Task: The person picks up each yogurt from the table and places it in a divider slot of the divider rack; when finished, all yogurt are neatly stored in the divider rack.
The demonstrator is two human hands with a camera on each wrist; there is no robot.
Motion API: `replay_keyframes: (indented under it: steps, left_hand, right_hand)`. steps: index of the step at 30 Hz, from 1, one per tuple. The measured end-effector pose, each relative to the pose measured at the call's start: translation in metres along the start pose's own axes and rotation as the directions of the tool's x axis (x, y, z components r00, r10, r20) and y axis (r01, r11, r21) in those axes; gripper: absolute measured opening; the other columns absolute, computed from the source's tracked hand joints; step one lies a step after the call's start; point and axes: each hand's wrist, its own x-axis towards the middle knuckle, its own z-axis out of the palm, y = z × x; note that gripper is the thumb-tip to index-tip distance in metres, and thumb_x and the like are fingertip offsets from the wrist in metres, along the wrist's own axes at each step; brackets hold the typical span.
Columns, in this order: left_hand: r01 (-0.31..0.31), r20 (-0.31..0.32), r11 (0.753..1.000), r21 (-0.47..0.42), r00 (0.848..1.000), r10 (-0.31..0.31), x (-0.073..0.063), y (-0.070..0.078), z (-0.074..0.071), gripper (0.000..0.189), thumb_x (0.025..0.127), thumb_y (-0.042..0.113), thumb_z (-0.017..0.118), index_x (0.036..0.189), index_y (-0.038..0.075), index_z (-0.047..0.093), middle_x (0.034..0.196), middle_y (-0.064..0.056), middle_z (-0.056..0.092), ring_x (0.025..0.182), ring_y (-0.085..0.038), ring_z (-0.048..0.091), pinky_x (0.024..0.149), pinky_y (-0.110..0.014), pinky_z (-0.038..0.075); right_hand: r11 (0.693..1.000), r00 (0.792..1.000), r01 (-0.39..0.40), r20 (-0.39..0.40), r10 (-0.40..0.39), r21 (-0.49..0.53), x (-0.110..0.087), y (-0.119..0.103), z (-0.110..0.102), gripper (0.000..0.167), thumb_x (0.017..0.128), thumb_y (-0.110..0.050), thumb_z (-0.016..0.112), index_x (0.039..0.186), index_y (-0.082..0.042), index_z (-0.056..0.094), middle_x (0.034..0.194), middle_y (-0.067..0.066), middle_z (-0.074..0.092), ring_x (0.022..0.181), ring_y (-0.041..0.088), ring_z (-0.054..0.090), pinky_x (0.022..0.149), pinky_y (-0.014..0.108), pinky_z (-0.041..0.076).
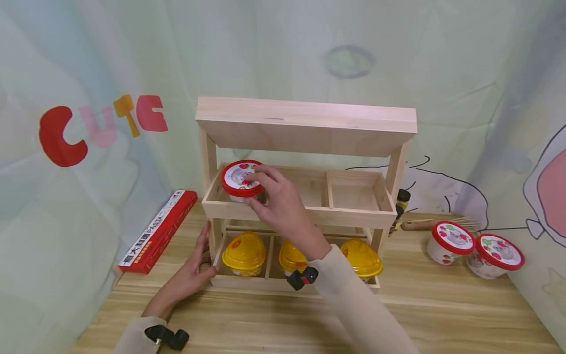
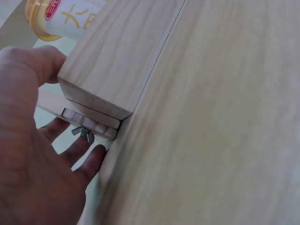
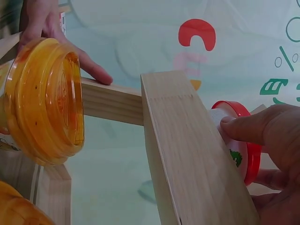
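A two-tier wooden rack (image 1: 305, 214) stands on the table. Its upper tray's left compartment has a white tub with a red lid (image 1: 234, 178) in or just over it, gripped by my right hand (image 1: 283, 204). In the right wrist view the thumb lies on the tub's side (image 3: 220, 117); whether its base touches the tray floor is hidden. My left hand (image 1: 187, 278) holds the rack's lower left corner, the thumb at the front and the fingers along the outer side by a wing nut (image 2: 83, 134). Yellow-lidded containers (image 1: 244, 253) sit in the lower tray.
Two more red-lidded tubs (image 1: 452, 242) stand at the right. A red pasta box (image 1: 159, 231) lies at the left. Behind the rack's right side are a dark-capped bottle (image 1: 403, 196) and a wooden-handled item (image 1: 417, 224). A printed curtain (image 1: 283, 49) hangs around the table.
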Motion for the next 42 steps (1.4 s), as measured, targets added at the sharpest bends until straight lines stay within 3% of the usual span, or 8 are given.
replay_keyframes:
  steps: [3, 9, 16, 22, 28, 32, 35, 42]
  left_hand:
    - [-0.005, -0.003, 1.000, 0.008, 1.000, 0.005, 0.000, 0.000, 0.000, 0.116, 0.097, 0.011, 0.070, 0.172, 0.035, -0.016, 0.176, -0.032, 0.012, 0.148, -0.062, 0.042, 0.107, -0.057, 0.056]
    - [-0.023, -0.008, 1.000, 0.004, 1.000, 0.023, 0.001, 0.000, 0.000, 0.116, 0.097, 0.010, 0.070, 0.172, 0.033, -0.016, 0.177, -0.031, 0.010, 0.149, -0.063, 0.039, 0.107, -0.069, 0.052]
    - [-0.010, -0.008, 1.000, 0.006, 1.000, 0.010, 0.000, 0.000, 0.000, 0.117, 0.097, 0.008, 0.070, 0.172, 0.034, -0.016, 0.177, -0.031, 0.010, 0.149, -0.062, 0.039, 0.106, -0.068, 0.054]
    - [-0.005, -0.012, 1.000, 0.023, 1.000, 0.005, 0.000, 0.000, -0.001, 0.118, 0.096, 0.008, 0.070, 0.172, 0.034, -0.016, 0.177, -0.030, 0.010, 0.149, -0.061, 0.040, 0.107, -0.052, 0.057]
    - [-0.010, -0.007, 1.000, 0.009, 1.000, 0.010, 0.000, -0.001, 0.000, 0.118, 0.096, 0.009, 0.070, 0.172, 0.034, -0.017, 0.177, -0.031, 0.009, 0.149, -0.062, 0.038, 0.106, -0.067, 0.054]
    - [-0.018, -0.009, 1.000, 0.010, 1.000, 0.018, 0.001, -0.002, 0.000, 0.118, 0.096, 0.009, 0.071, 0.172, 0.034, -0.016, 0.177, -0.030, 0.009, 0.149, -0.061, 0.039, 0.108, -0.042, 0.057]
    - [-0.017, -0.007, 1.000, 0.001, 1.000, 0.017, 0.002, -0.003, 0.000, 0.118, 0.096, 0.009, 0.071, 0.172, 0.034, -0.016, 0.177, -0.031, 0.010, 0.149, -0.061, 0.039, 0.103, -0.019, 0.048]
    - [-0.011, -0.005, 1.000, -0.006, 1.000, 0.011, 0.001, -0.003, 0.000, 0.117, 0.097, 0.011, 0.071, 0.172, 0.034, -0.016, 0.176, -0.031, 0.011, 0.148, -0.061, 0.040, 0.100, -0.015, 0.045]
  right_hand:
    - [1.000, 1.000, -0.006, 0.000, 0.006, -0.012, -0.001, 0.000, -0.002, 0.044, 0.093, -0.017, 0.084, 0.135, -0.011, 0.071, 0.152, 0.011, 0.061, 0.136, 0.030, 0.064, 0.101, 0.034, 0.062]
    - [0.999, 1.000, -0.013, -0.017, 0.012, -0.039, -0.005, 0.005, -0.013, 0.050, 0.093, -0.022, 0.085, 0.138, -0.011, 0.067, 0.151, 0.011, 0.062, 0.138, 0.029, 0.063, 0.108, 0.039, 0.059]
    - [0.999, 0.996, -0.017, -0.083, 0.013, -0.043, -0.018, 0.013, -0.034, 0.052, 0.091, -0.020, 0.086, 0.139, -0.011, 0.067, 0.147, 0.009, 0.065, 0.140, 0.028, 0.062, 0.114, 0.043, 0.055]
    - [0.999, 0.993, -0.004, -0.116, 0.000, -0.034, -0.030, 0.020, -0.051, 0.052, 0.092, -0.020, 0.086, 0.139, -0.010, 0.068, 0.148, 0.013, 0.064, 0.139, 0.031, 0.062, 0.114, 0.047, 0.055]
    - [0.998, 0.990, -0.009, -0.141, 0.001, -0.054, -0.042, 0.029, -0.068, 0.054, 0.090, -0.017, 0.087, 0.140, -0.007, 0.067, 0.146, 0.017, 0.065, 0.138, 0.033, 0.063, 0.116, 0.048, 0.054]
    - [0.997, 0.986, -0.040, -0.161, 0.028, -0.072, -0.051, 0.035, -0.081, 0.053, 0.091, -0.017, 0.087, 0.139, -0.007, 0.067, 0.148, 0.014, 0.064, 0.141, 0.032, 0.060, 0.119, 0.050, 0.051]
    - [0.995, 0.982, -0.053, -0.186, 0.037, -0.081, -0.057, 0.040, -0.091, 0.053, 0.091, -0.018, 0.087, 0.139, -0.008, 0.067, 0.148, 0.013, 0.064, 0.139, 0.033, 0.061, 0.118, 0.051, 0.051]
    - [0.989, 0.968, -0.083, -0.247, 0.051, -0.121, -0.068, 0.049, -0.109, 0.052, 0.089, -0.020, 0.089, 0.136, -0.008, 0.070, 0.145, 0.015, 0.067, 0.138, 0.036, 0.062, 0.117, 0.056, 0.050]
